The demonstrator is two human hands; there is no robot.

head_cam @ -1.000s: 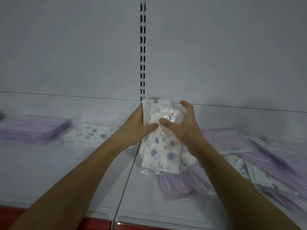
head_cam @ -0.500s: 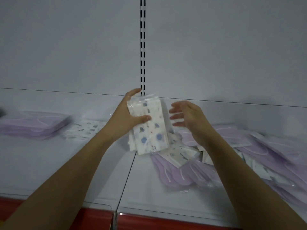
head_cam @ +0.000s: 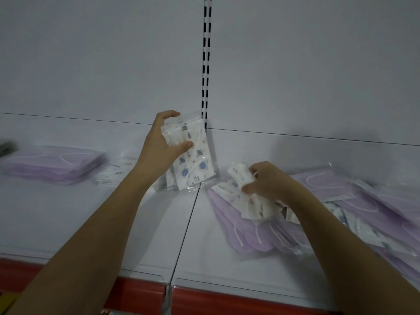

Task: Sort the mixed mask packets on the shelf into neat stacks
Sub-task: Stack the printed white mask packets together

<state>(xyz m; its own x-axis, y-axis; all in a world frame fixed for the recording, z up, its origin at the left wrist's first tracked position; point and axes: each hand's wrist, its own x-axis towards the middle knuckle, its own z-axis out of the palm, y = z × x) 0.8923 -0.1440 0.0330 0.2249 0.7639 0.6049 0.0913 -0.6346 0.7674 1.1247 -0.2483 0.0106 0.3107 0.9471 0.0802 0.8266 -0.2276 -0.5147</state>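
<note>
My left hand grips a bundle of white patterned mask packets upright above the shelf, near the slotted upright. My right hand pinches another white patterned packet that lies on the mixed heap of purple and patterned packets at the right. A neat purple stack sits at the far left, with a low stack of patterned packets beside it, partly hidden by my left forearm.
The white shelf has a seam down its middle and a red front edge strip. A white back panel with a black slotted upright rises behind. More purple packets spread to the right edge.
My right hand has let go of the bundle and dropped right to the heap, taking hold of a patterned packet. My left hand keeps the bundle and has shifted it slightly left.
</note>
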